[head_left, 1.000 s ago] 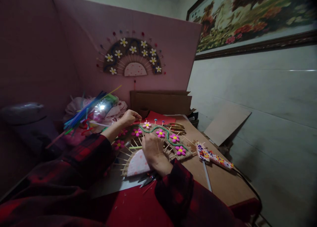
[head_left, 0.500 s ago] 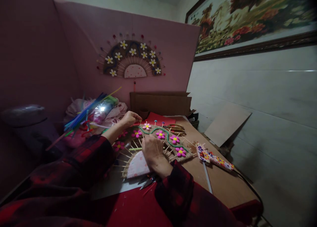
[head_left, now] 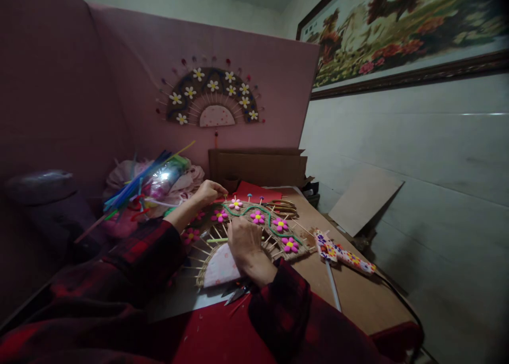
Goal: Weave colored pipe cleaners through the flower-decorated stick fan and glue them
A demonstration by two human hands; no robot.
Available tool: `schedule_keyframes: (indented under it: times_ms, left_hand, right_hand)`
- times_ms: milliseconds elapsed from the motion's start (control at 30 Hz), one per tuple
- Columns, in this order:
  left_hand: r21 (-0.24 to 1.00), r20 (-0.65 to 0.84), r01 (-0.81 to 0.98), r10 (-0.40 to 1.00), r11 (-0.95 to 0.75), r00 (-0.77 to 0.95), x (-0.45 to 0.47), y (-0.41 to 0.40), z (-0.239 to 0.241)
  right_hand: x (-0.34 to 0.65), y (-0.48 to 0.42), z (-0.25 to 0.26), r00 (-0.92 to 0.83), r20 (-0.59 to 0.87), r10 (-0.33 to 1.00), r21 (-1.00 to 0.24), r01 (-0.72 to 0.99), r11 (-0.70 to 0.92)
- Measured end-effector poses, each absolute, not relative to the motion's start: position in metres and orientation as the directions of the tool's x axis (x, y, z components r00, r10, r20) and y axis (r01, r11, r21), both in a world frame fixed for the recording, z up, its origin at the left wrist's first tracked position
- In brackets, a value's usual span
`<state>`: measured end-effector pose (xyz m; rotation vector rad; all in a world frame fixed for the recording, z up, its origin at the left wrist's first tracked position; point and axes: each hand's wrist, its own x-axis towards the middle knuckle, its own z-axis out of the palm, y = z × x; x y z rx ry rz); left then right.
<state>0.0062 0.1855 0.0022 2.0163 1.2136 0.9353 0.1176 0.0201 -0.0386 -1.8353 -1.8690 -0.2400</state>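
Observation:
A half-round fan of twine and thin sticks (head_left: 238, 211) lies on the table, with pink flowers (head_left: 257, 217), a wavy green cord (head_left: 272, 221) and a pale patterned half-disc (head_left: 218, 266) on it. My left hand (head_left: 209, 192) pinches at a stick's tip on the fan's far edge; a small yellowish bit shows at the fingertips. Over the fan's middle, my right hand (head_left: 245, 242) is closed around a light green strip (head_left: 217, 240), which sticks out on both sides. Its fingers are mostly hidden by the back of the hand. Two stick tips right of my left hand carry small blue and purple knobs.
Right of the fan lies a flower-patterned glue gun (head_left: 332, 250) with a cord. Scissors with gold handles (head_left: 284, 209) lie behind it, dark pliers (head_left: 237, 291) in front. Coloured pipe cleaners (head_left: 139, 186) are heaped at left. A finished fan (head_left: 212, 86) hangs on the pink panel.
Both hands hold nearly the same places on the fan. The whole view has shifted very slightly.

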Motion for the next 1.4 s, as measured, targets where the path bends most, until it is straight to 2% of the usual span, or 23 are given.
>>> schedule_keyframes:
  times_ms: [300,633,1033,1400]
  left_hand:
    - [0.799,0.261,0.456,0.909,-0.392,0.324,0.008,0.183,0.002]
    - [0.816,0.245,0.438,0.911,-0.378,0.331,0.007,0.182,0.003]
    - [0.783,0.291,0.479,0.914,-0.397,0.283,0.003,0.184,0.000]
    - [0.742,0.343,0.488,0.886,-0.460,0.313,0.000,0.198,-0.012]
  right_hand:
    - [0.118,0.021,-0.039,0.030,0.468,0.883,-0.198,0.978,0.072]
    - [0.118,0.023,-0.042,0.052,0.475,0.879,-0.228,0.972,0.065]
    - [0.118,0.019,-0.035,0.037,0.447,0.894,-0.207,0.976,0.063]
    - [0.119,0.019,-0.036,0.032,0.469,0.882,-0.208,0.975,0.075]
